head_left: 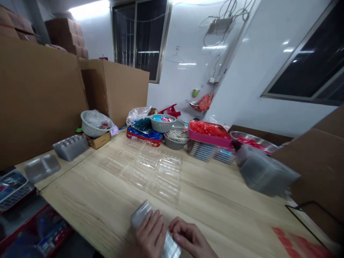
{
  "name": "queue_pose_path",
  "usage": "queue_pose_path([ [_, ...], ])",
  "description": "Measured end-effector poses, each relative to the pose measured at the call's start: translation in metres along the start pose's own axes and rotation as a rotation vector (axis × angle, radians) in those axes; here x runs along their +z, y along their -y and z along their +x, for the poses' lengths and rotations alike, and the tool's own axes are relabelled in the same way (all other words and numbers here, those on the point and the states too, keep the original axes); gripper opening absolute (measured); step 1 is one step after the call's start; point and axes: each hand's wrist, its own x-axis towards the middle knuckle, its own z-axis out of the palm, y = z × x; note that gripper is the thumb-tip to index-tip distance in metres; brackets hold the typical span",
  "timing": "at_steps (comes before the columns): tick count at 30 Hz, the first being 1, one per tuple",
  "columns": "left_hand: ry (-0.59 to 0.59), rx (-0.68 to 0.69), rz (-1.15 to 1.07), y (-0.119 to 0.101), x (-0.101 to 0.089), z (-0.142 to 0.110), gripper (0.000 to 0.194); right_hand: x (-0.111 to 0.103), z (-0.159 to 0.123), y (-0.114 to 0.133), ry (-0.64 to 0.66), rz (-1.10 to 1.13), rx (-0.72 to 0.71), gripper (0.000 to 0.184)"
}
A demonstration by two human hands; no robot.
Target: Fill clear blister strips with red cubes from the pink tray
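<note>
Near the front edge of the table, my left hand (pixel 152 231) is closed over a stack of clear plastic trays (pixel 172 247), whose far end sticks out beyond the fingers. Just to its right, my right hand (pixel 189 236) has curled, pinched fingers close to the stack's side edge. Whatever lies between those fingertips is too small or hidden to make out. Several clear compartment trays (pixel 150 168) lie spread flat side by side on the tabletop in front of both hands.
Baskets and tins line the back: a grey basket (pixel 163 123), a pink tin of red pieces (pixel 211 133) and a steel bowl (pixel 254 141). Stacked clear trays (pixel 266 172) stand right. Blurred red pieces (pixel 295 243) lie front right. Cardboard (pixel 40 96) walls the left.
</note>
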Motion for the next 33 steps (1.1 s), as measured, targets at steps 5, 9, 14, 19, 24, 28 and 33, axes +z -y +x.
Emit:
queue_pose_path([
  [5,-0.016,-0.029,-0.108,-0.009,0.001,0.006,0.036,0.006,-0.011,-0.004,-0.011,0.238,0.081,0.036],
  [9,0.035,0.018,-0.112,-0.010,-0.004,0.007,0.030,0.008,-0.013,-0.011,-0.002,0.396,0.126,0.034],
  [14,0.134,0.127,-0.172,-0.003,-0.017,0.014,0.036,0.013,-0.020,-0.009,-0.052,0.486,0.123,0.031],
  [19,0.335,0.334,-0.141,0.010,-0.032,0.029,0.036,0.015,-0.024,-0.009,-0.088,0.538,0.122,0.027],
  [24,0.351,0.332,-0.148,0.011,-0.035,0.035,0.034,0.016,-0.025,-0.013,-0.089,0.546,0.114,0.032],
  [28,0.343,0.349,-0.125,0.010,-0.032,0.031,0.033,0.018,-0.027,-0.015,-0.101,0.510,0.065,0.035],
  [33,0.322,0.407,-0.075,0.014,-0.025,0.023,0.027,0.018,-0.029,-0.014,-0.141,0.226,-0.010,0.041],
])
